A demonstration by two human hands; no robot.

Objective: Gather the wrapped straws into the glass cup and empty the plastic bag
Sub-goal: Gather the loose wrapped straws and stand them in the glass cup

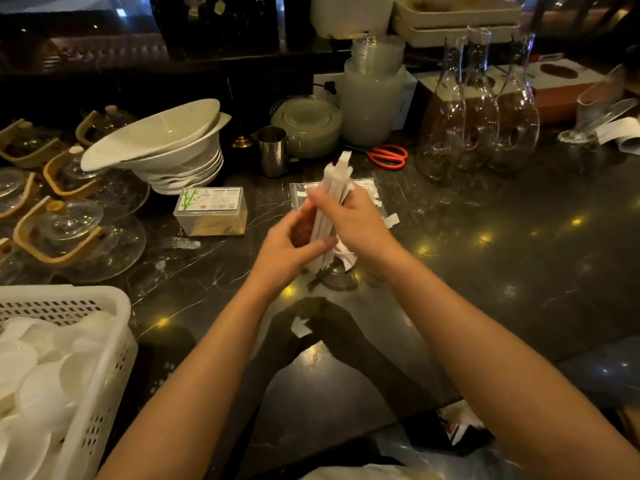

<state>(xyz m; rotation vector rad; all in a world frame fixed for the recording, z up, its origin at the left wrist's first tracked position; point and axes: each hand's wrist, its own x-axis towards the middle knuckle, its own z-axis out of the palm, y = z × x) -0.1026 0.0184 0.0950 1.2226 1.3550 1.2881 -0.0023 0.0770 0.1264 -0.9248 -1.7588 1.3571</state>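
A bundle of white wrapped straws (334,183) stands upright in a glass cup (341,277) on the dark counter. My right hand (353,220) wraps around the bundle from the right. From the left my left hand (291,245) closes on its lower part, and together they hide most of the cup. Behind the hands a clear plastic bag (370,199) lies flat on the counter, with a few white wrapped pieces at its right edge.
Left of the hands are a toothpick box (211,216), stacked white bowls (166,150) and glass lids. A white basket (69,368) of lids fills the near left. Behind stand a steel jug (273,150), orange scissors (388,156) and glass carafes (481,112).
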